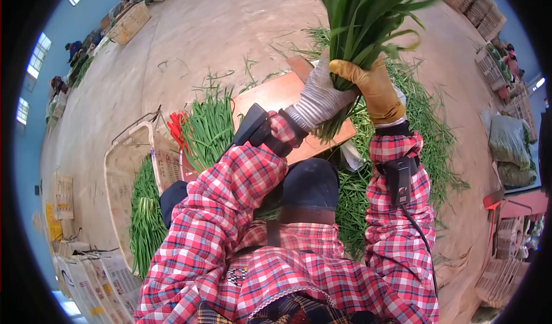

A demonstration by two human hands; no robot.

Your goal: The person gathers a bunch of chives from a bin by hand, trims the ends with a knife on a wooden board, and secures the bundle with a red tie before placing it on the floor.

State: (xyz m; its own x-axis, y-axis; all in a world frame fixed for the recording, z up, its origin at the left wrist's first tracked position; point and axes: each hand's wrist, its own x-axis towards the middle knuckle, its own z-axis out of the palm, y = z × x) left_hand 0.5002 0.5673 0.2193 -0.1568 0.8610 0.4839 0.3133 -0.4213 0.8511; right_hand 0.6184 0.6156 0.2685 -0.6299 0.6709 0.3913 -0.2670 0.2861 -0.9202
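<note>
The floor (pixel 190 42) spread out beyond and to both sides of the hands, with green scraps scattered past the left hand. A loose pile of greens (pixel 428 128) covered the ground beneath and around the right hand, reaching back along that forearm. Well to the left of the left hand, and closer to the body, stood a pale crate (pixel 118 174). The bench (pixel 259 96), a low wooden top, lay below the left hand and out to its left.

Between the two hands was a thick bunch of long green leaves (pixel 359 30), its tops fanning out beyond the fingers and its stem ends hanging back below them over the bench; whether those ends touched the wood could not be told. Left of the left hand lay another bunch (pixel 213 128), and farther back on that side more cut greens (pixel 146 220) filled part of the crate.

The left hand (pixel 329 94), in a grey striped glove, was clamped around the stems. The right hand (pixel 371 88), in a yellow glove, was closed on the same bunch just beside it. Red ties (pixel 177 128) lay farthest left of the left hand, against the second bunch.
</note>
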